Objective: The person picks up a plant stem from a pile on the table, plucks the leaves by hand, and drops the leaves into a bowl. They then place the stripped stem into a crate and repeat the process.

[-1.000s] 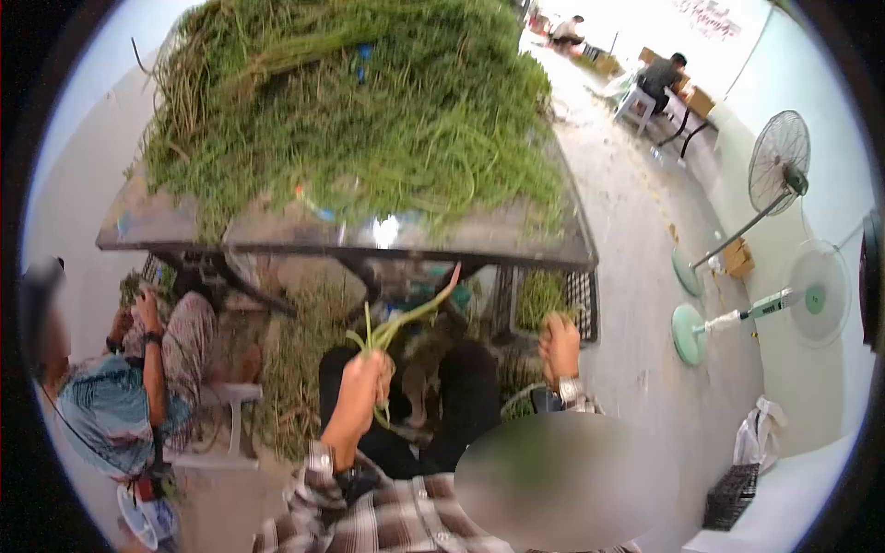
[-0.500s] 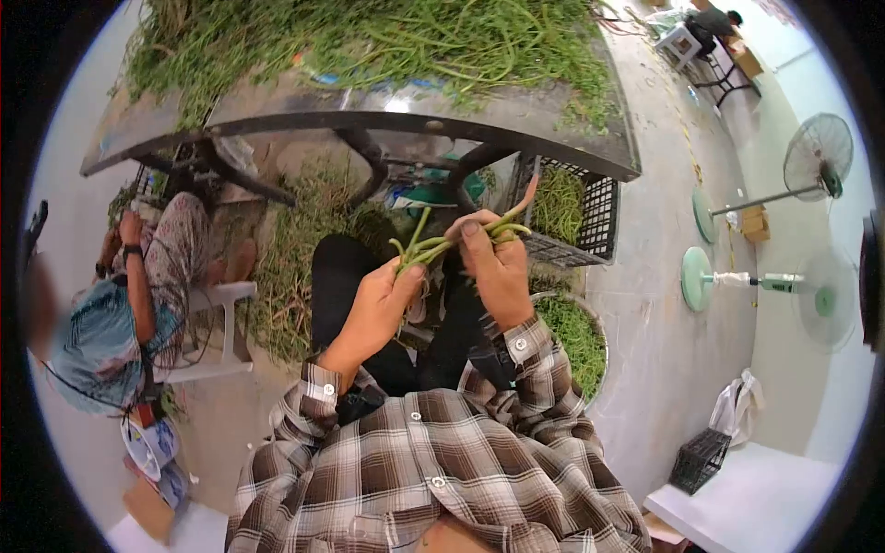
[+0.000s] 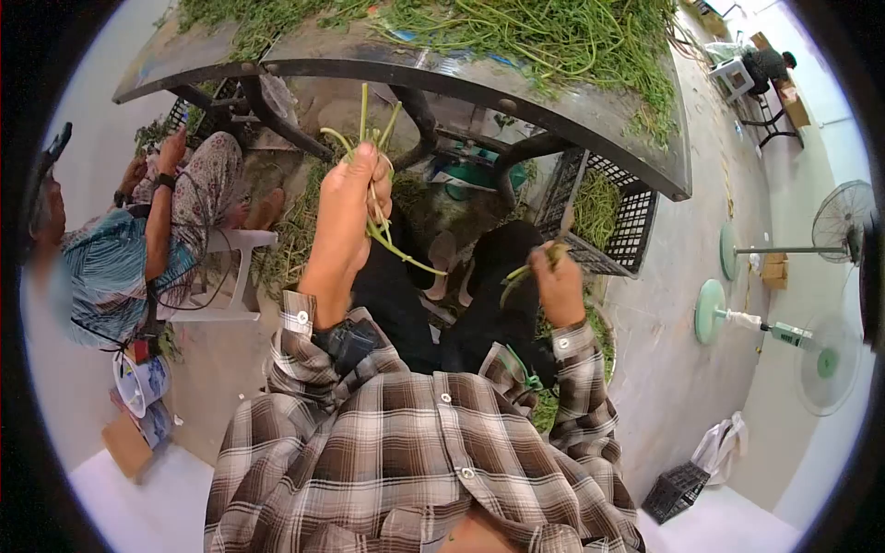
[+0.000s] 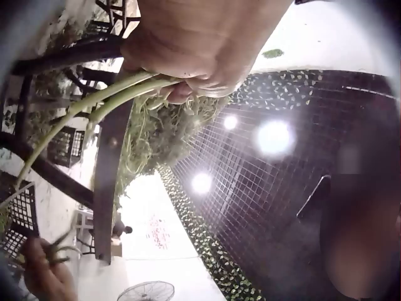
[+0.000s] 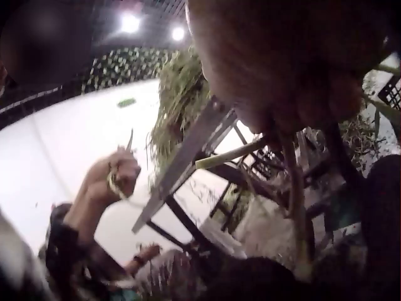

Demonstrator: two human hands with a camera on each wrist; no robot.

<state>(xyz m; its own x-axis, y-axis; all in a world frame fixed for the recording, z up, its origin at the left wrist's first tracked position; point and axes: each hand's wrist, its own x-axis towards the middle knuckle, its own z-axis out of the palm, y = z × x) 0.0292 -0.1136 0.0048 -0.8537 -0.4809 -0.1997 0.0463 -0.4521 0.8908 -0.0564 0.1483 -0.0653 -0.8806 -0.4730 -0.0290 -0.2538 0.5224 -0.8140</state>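
Note:
My left hand point(image 3: 348, 207) grips a small bunch of green stems point(image 3: 396, 251), raised in front of the table's near edge. Some ends poke up above the fist and a longer one trails down to the right. In the left wrist view two stems point(image 4: 88, 103) curve out from under that hand. Over my right thigh, my right hand point(image 3: 560, 286) holds short stem pieces point(image 3: 514, 275), blurred in the head view. The right wrist view shows a cut-looking stem end point(image 5: 229, 154) sticking out below the fingers. A black crate point(image 3: 638, 232) with greens point(image 3: 597, 210) stands just beyond the right hand.
A table point(image 3: 590, 120) heaped with leafy stems point(image 3: 553, 37) stands ahead. A round container of chopped greens point(image 3: 546, 410) is partly hidden by my right sleeve. A seated person point(image 3: 129, 258) works at the left. Loose stalks point(image 3: 295, 240) cover the floor; fans point(image 3: 820, 364) stand at right.
Half a second ago both hands met on the bunch; now they are apart. The left has risen with its stems, and the right has moved right and down with short pieces. The view has tilted downward.

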